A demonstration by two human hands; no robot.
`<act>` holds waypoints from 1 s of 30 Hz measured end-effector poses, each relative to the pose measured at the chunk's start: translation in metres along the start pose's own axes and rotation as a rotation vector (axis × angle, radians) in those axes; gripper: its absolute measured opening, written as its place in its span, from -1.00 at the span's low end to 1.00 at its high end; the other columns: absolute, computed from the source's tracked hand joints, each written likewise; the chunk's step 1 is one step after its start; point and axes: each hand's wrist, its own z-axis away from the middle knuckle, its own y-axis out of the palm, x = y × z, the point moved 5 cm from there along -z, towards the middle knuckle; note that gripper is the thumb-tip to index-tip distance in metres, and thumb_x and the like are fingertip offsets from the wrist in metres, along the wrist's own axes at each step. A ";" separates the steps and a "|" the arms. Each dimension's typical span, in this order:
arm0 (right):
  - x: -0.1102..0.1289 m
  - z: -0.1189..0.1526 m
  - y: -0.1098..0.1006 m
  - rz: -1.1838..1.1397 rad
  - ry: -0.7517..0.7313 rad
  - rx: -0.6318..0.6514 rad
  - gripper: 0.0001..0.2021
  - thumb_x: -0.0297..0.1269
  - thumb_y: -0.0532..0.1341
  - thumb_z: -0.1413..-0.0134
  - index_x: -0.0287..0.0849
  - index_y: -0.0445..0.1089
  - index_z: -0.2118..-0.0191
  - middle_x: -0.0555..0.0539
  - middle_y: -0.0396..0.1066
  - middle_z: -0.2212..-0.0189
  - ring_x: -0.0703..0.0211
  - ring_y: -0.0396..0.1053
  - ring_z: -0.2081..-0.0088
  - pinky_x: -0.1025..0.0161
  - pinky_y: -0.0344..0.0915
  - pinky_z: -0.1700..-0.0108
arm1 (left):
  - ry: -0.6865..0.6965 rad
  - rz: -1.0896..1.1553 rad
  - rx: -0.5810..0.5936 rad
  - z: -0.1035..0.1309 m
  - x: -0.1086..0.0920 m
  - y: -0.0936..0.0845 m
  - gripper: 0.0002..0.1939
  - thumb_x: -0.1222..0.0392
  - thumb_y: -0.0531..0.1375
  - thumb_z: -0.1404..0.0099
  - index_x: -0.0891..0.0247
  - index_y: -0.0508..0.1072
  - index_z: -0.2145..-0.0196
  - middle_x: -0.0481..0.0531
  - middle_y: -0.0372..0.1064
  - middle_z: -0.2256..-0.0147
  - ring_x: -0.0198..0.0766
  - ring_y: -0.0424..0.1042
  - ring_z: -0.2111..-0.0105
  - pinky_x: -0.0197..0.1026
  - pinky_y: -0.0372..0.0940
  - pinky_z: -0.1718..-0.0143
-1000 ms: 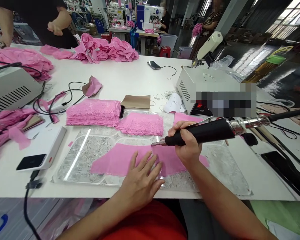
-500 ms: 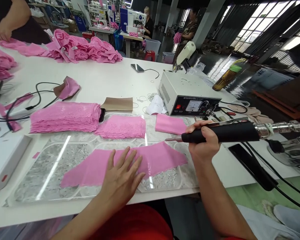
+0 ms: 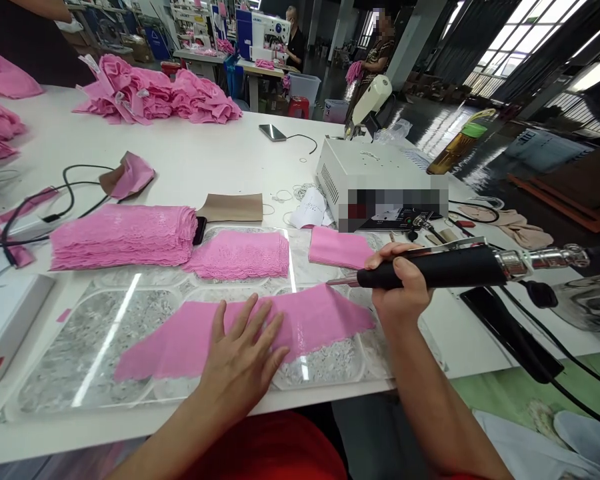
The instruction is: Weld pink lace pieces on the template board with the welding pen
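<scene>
A pink fabric piece lies flat on a clear, glossy sheet over the table. My left hand rests on its middle with the fingers spread, holding nothing. My right hand is wrapped round a black handheld tool with a cable at its rear. The tool's thin metal tip is at the upper edge of the fabric, near its top right peak. Behind the fabric lie a tall pink stack, a lower lace-edged stack and a folded pink piece.
A grey control box stands at the back right, near a bottle. Black cables run at both sides. A phone and a pink garment pile lie farther back. Other people are in the background.
The view has shifted slightly. At the far left, the other person's hand has lifted from the table and the pink cloth there has moved. My hands keep nearly the same pose.
</scene>
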 end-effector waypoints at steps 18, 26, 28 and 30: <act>-0.002 0.001 0.000 -0.003 0.000 0.036 -0.91 -0.33 0.17 0.20 -0.15 0.33 0.44 0.07 0.30 0.50 0.29 0.29 0.59 0.23 0.24 0.46 | 0.010 -0.011 0.015 -0.001 -0.001 0.001 -0.67 0.09 0.06 -0.40 0.21 0.42 -0.04 0.15 0.37 -0.10 0.12 0.25 -0.16 0.32 -0.22 -0.26; -0.002 -0.001 0.000 0.002 -0.024 0.032 -0.92 -0.35 0.18 0.20 -0.16 0.35 0.44 0.07 0.31 0.50 0.28 0.30 0.59 0.23 0.24 0.47 | -0.047 0.032 0.016 -0.001 0.000 0.002 -0.63 -0.03 0.07 -0.39 0.16 0.44 -0.03 0.11 0.36 -0.11 0.07 0.23 -0.19 0.28 -0.24 -0.29; -0.002 -0.001 -0.001 0.004 -0.031 0.030 -0.92 -0.35 0.18 0.20 -0.16 0.34 0.45 0.07 0.31 0.50 0.28 0.30 0.59 0.23 0.24 0.47 | -0.047 0.034 0.013 0.000 0.000 0.001 -0.63 -0.04 0.05 -0.40 0.16 0.44 -0.03 0.11 0.36 -0.11 0.08 0.23 -0.19 0.28 -0.24 -0.29; -0.002 0.000 -0.001 0.010 -0.038 0.032 -0.93 -0.36 0.18 0.19 -0.16 0.34 0.45 0.07 0.30 0.50 0.28 0.31 0.60 0.22 0.25 0.48 | -0.050 0.036 0.013 0.000 0.000 0.002 -0.62 -0.04 0.05 -0.40 0.17 0.45 -0.02 0.11 0.36 -0.11 0.09 0.23 -0.19 0.29 -0.24 -0.28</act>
